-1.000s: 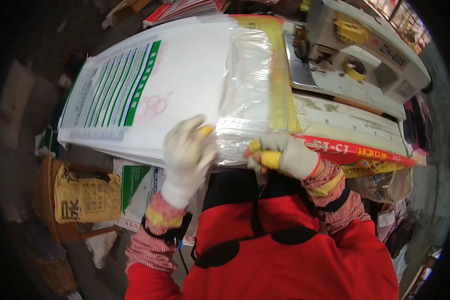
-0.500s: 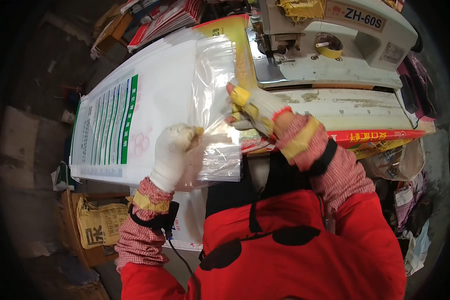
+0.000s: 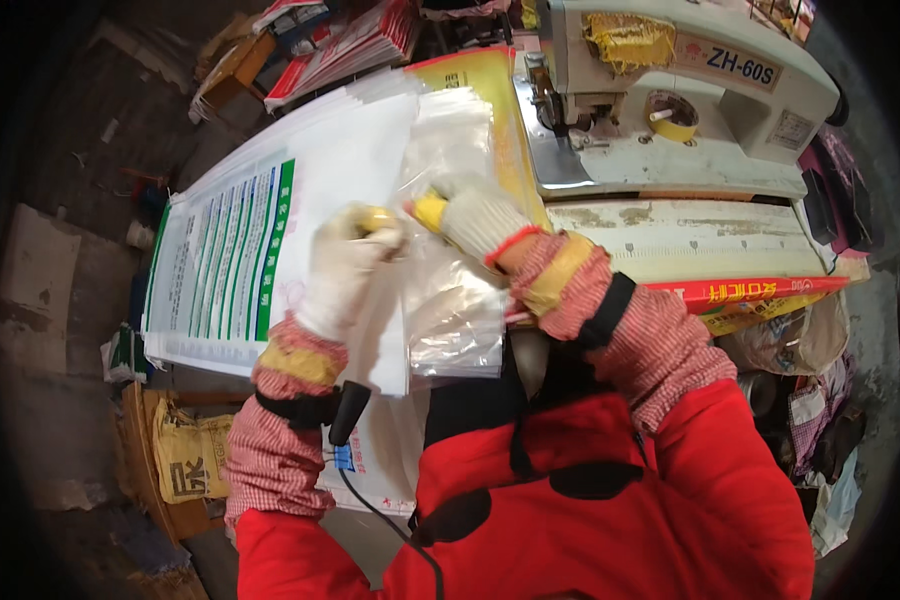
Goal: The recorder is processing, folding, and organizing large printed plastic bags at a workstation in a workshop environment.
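Note:
A stack of white printed bags (image 3: 355, 130) with green stripes lies in front of me to the left, clear plastic liners (image 3: 455, 330) sticking out at its right end. My left hand (image 3: 355, 260), in a white glove, has its fingers curled in over the bag mouth. Close to its right, my right hand (image 3: 475, 220), gloved with yellow-taped fingers, is over the clear liners. Its fingers point left and are drawn together, slightly blurred. What either hand pinches, if anything, is hidden.
A sewing machine (image 3: 710, 80) stands on the right, a roll of yellow tape (image 3: 673, 115) on its base. Behind the stack lie red-and-white bags (image 3: 345, 55). A wooden box with a tan sack (image 3: 190, 460) sits lower left. A black cable (image 3: 380, 540) trails from my left wrist.
My right hand has moved left across the liners, nearer my left hand. The left hand has risen slightly, its fingers curled tighter. The top bag's right edge now overlaps more of the liner.

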